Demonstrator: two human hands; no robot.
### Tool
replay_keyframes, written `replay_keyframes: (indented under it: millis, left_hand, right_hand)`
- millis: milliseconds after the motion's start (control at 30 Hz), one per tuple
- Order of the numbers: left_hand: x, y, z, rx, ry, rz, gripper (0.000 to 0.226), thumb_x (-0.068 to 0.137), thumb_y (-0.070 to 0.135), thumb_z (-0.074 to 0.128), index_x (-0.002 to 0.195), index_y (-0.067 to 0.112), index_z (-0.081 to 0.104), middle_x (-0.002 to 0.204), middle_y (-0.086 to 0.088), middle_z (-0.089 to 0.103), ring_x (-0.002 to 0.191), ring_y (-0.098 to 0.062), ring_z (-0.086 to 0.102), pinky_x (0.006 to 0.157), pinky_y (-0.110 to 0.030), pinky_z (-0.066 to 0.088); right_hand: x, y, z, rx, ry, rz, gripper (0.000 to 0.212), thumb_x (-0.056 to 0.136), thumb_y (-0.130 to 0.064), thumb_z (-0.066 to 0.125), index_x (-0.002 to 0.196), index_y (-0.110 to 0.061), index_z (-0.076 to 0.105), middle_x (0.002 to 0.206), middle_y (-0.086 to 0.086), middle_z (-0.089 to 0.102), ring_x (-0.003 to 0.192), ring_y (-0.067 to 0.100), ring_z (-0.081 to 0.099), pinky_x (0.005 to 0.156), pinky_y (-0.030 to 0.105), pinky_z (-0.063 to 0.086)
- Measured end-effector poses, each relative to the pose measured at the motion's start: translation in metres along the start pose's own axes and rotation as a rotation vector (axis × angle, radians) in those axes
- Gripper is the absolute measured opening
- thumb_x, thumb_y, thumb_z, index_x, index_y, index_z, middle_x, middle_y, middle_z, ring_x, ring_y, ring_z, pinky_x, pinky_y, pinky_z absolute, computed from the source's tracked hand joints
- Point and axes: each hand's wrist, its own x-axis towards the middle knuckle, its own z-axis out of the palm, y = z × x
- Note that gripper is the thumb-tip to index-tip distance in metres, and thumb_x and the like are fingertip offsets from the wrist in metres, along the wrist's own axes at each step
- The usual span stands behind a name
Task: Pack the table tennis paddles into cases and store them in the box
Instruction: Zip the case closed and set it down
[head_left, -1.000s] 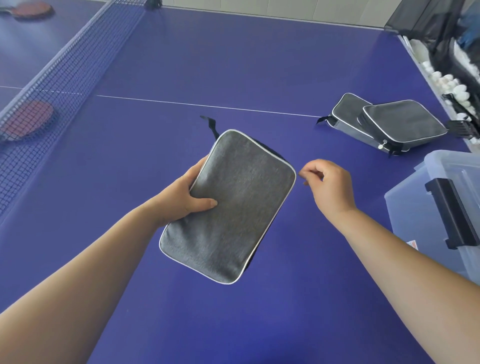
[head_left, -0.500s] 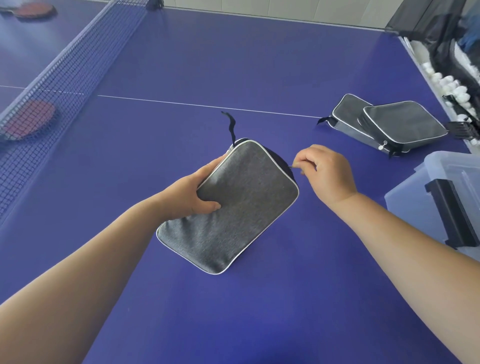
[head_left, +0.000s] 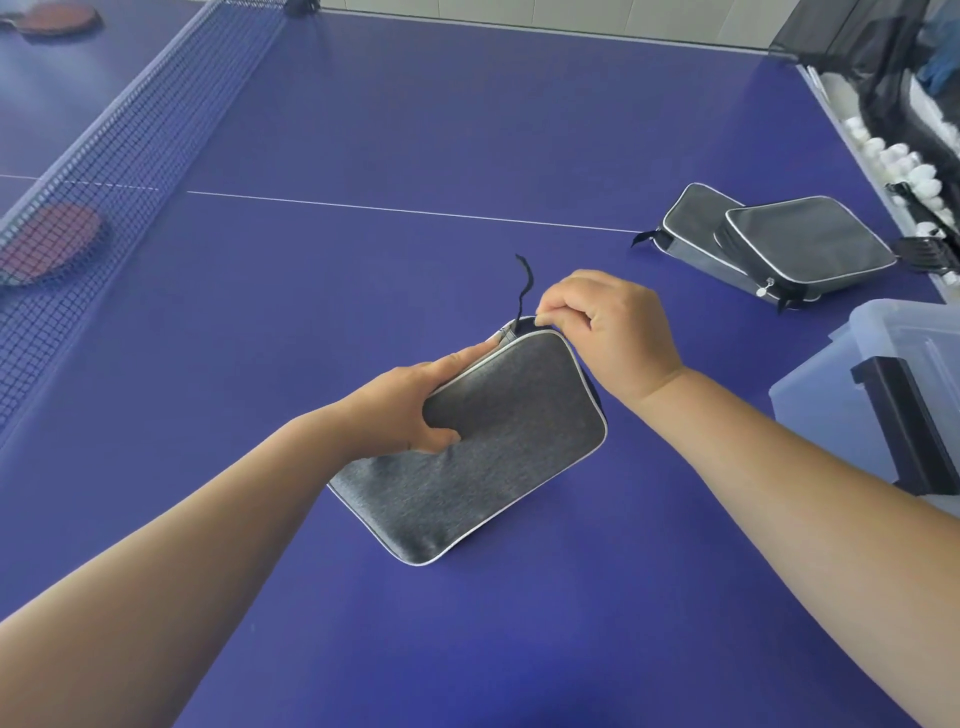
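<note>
- Centre of the frame, on the blue table (head_left: 467, 114): a grey case (head_left: 483, 457) with pale piping is propped at a tilt, its near corner on the tabletop
- Left hand (head_left: 410, 410) grips the case along its left edge, thumb pressed into the fabric face and fingers behind, index finger stretched toward the top corner
- Right hand (head_left: 608, 332) is curled at the top corner of the case, thumb and forefinger pinched together on what looks like the zip pull; the pull itself is too small to make out
- A thin black strap (head_left: 523, 283) stands up from that same corner
- Step in hand, by the look of it: working the zip at the case's top corner; whether a paddle is inside cannot be told
- Right of the frame, two more cases (head_left: 779, 244) lie overlapping on the table, well apart from the held one
- Lower right edge: a clear plastic box (head_left: 883, 374) with a black latch (head_left: 904, 421), where the cases are to go
- Left edge, beyond the net (head_left: 104, 156): one red paddle (head_left: 47, 239) seen through the mesh, another (head_left: 57, 21) at the upper left corner, both unpacked
- Next move would likely call for a steady left-hand hold while the right draws the zip along the seam; the strap could snag it
</note>
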Motion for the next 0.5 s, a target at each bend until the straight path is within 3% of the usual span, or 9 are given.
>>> replay_keyframes:
  millis: [133, 233, 400, 467, 500]
  left_hand:
    - [0.004, 0.000, 0.003, 0.024, -0.002, 0.012, 0.104, 0.078, 0.021, 0.071, 0.135, 0.075, 0.004, 0.104, 0.017, 0.061, 0.081, -0.008, 0.060, 0.078, -0.032, 0.054]
    - [0.007, 0.004, 0.006, 0.074, -0.019, 0.025, 0.105, 0.078, 0.023, 0.071, 0.134, 0.076, 0.000, 0.112, 0.012, 0.061, 0.084, -0.012, 0.059, 0.079, -0.034, 0.053]
    - [0.007, 0.004, 0.008, 0.071, -0.022, 0.016, 0.104, 0.078, 0.022, 0.071, 0.135, 0.075, 0.002, 0.109, 0.012, 0.061, 0.080, -0.012, 0.059, 0.077, -0.031, 0.053]
    - [0.008, 0.004, 0.008, 0.047, -0.014, 0.013, 0.103, 0.077, 0.021, 0.071, 0.135, 0.075, 0.005, 0.104, 0.014, 0.062, 0.077, -0.010, 0.060, 0.075, -0.030, 0.054]
    - [0.008, 0.003, 0.008, 0.035, -0.008, 0.011, 0.103, 0.077, 0.020, 0.071, 0.136, 0.075, 0.006, 0.104, 0.015, 0.063, 0.076, -0.009, 0.060, 0.075, -0.029, 0.054]
  right_hand:
    - [-0.006, -0.001, 0.002, 0.040, 0.028, 0.068, 0.008, 0.084, -0.018, 0.070, 0.077, -0.017, 0.071, 0.074, -0.009, 0.065, 0.066, -0.001, 0.048, 0.061, 0.014, 0.039]
    - [-0.005, -0.005, 0.003, 0.035, -0.002, 0.055, 0.009, 0.083, -0.016, 0.070, 0.075, -0.018, 0.072, 0.071, -0.014, 0.061, 0.067, -0.001, 0.046, 0.060, 0.005, 0.033]
    - [-0.005, -0.006, 0.002, 0.099, -0.057, 0.082, 0.006, 0.084, -0.018, 0.072, 0.078, -0.019, 0.074, 0.075, -0.018, 0.062, 0.067, -0.001, 0.053, 0.063, 0.009, 0.041]
    - [-0.010, -0.005, -0.001, 0.224, -0.063, 0.207, 0.001, 0.084, -0.021, 0.074, 0.084, -0.021, 0.073, 0.081, -0.016, 0.068, 0.075, 0.000, 0.060, 0.068, 0.018, 0.049]
    - [-0.015, -0.001, -0.001, 0.302, -0.073, 0.303, 0.010, 0.083, -0.024, 0.075, 0.093, -0.024, 0.072, 0.087, -0.015, 0.069, 0.080, 0.001, 0.062, 0.072, 0.018, 0.050]
